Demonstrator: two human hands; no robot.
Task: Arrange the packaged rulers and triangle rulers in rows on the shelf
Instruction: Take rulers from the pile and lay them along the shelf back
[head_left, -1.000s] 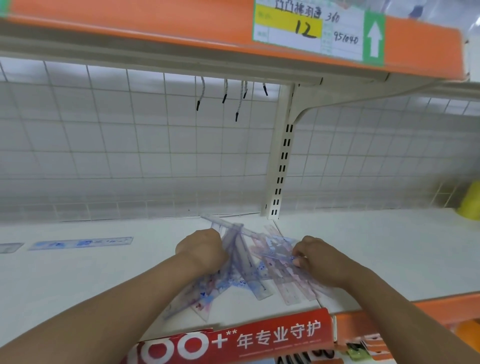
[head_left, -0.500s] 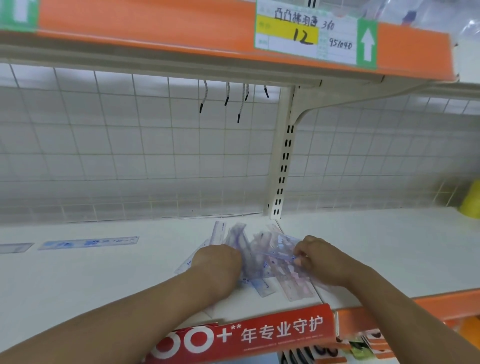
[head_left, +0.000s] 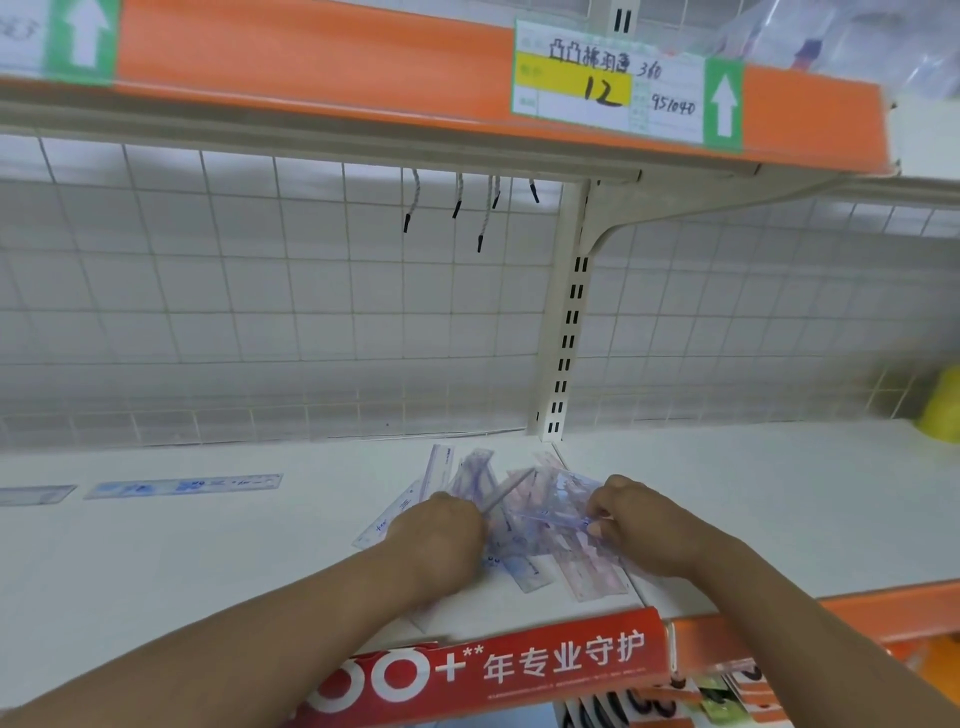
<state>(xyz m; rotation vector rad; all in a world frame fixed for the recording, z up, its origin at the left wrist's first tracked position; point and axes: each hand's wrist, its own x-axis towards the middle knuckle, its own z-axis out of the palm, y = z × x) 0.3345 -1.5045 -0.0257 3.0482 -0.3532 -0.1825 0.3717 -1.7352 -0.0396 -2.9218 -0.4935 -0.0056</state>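
A loose pile of packaged rulers (head_left: 524, 519) in clear wrappers with blue and pink print lies on the white shelf (head_left: 208, 561), near its front edge at the middle. My left hand (head_left: 439, 535) rests on the left side of the pile, fingers closed over several packages. My right hand (head_left: 636, 525) pinches a clear package at the pile's right side. Far to the left, a single blue packaged ruler (head_left: 184, 486) lies flat along the shelf, and the end of another packaged ruler (head_left: 34, 493) shows at the left border.
A slotted upright post (head_left: 566, 332) stands behind the pile against a white wire grid back. An orange shelf edge with a price label (head_left: 618, 83) hangs overhead. A red banner (head_left: 519, 665) runs along the front edge. A yellow object (head_left: 943, 410) sits far right.
My left hand has slid right and gathered the fanned-out packages into a tighter pile. My right hand has kept its pinch at the pile's right side.
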